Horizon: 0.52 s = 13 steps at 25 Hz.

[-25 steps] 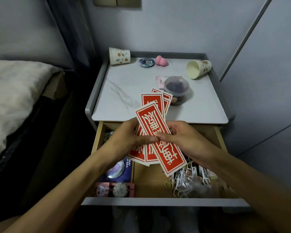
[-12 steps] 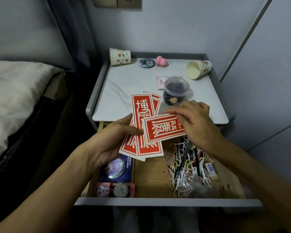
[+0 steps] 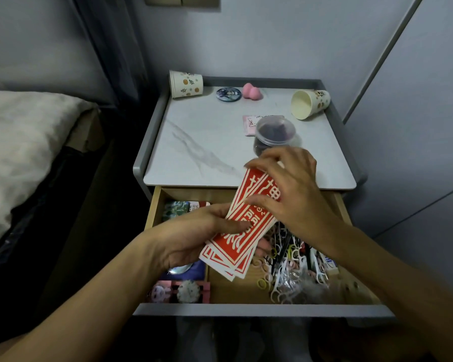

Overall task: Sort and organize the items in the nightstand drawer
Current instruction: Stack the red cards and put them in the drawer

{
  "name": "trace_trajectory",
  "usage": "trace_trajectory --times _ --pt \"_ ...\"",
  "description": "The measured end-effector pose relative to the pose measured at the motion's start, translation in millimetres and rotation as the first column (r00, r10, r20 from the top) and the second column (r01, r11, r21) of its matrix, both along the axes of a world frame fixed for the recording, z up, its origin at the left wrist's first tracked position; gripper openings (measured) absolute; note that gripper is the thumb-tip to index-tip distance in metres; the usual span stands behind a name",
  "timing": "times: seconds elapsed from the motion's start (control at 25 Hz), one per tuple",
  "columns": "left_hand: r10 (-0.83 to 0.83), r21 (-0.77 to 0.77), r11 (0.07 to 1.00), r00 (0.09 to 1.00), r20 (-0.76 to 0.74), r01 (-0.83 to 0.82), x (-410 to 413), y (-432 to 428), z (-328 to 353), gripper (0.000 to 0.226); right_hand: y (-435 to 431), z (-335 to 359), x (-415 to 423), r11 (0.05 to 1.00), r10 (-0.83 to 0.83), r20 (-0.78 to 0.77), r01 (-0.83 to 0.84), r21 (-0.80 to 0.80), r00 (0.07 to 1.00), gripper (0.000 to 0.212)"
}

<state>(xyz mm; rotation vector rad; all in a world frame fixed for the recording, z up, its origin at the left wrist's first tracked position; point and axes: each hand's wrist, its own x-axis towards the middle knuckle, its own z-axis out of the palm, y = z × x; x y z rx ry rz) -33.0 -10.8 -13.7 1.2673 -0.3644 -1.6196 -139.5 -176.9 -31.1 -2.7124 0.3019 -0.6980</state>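
Note:
Above the open nightstand drawer (image 3: 259,309) I hold a stack of red stickers (image 3: 236,241) with white characters. My left hand (image 3: 194,236) grips the stack from the left, thumb lying across its face. My right hand (image 3: 290,194) curls over the stack's upper end, fingertips on its top edge and thumb on the front. Inside the drawer, a tangle of floss picks and small hair bands (image 3: 290,267) fills the right part. Badges and a pink card pack (image 3: 181,291) lie in the left part, partly hidden by my left hand.
On the marble top (image 3: 207,142) lie two tipped paper cups (image 3: 185,83) (image 3: 309,103), a round badge (image 3: 228,94), a pink sponge (image 3: 251,91), a pink packet (image 3: 249,125) and a lidded clear jar (image 3: 273,134). A bed (image 3: 24,142) stands on the left, a wall on the right.
My right hand laid the single sticker it held crosswise back onto the stack, which is now squared up and tilted to the right. The camera view shifted slightly.

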Motion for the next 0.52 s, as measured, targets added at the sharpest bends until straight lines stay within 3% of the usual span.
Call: trace_trajectory --times 0.12,0.24,0.32,0.52 --pt "0.056 -0.062 0.997 0.996 0.071 -0.051 3 1 -2 0.032 0 5 -3 0.903 -0.150 -0.064 0.163 0.397 0.987 0.065" --pt "0.038 -0.040 0.999 0.946 0.323 -0.027 0 0 -6 0.028 5 7 -5 0.588 -0.031 -0.053 0.061 0.807 0.998 0.054" --pt "0.028 0.002 1.000 0.909 0.416 -0.031 -4 -4 -11 0.019 13 6 -1 0.465 -0.005 0.021 -0.016 0.885 1.000 0.049" --pt "-0.030 0.069 0.997 0.777 0.629 -0.018 -14 -18 -24 0.012 26 -7 11 0.507 -0.117 0.102 -0.029 0.862 0.988 0.060"
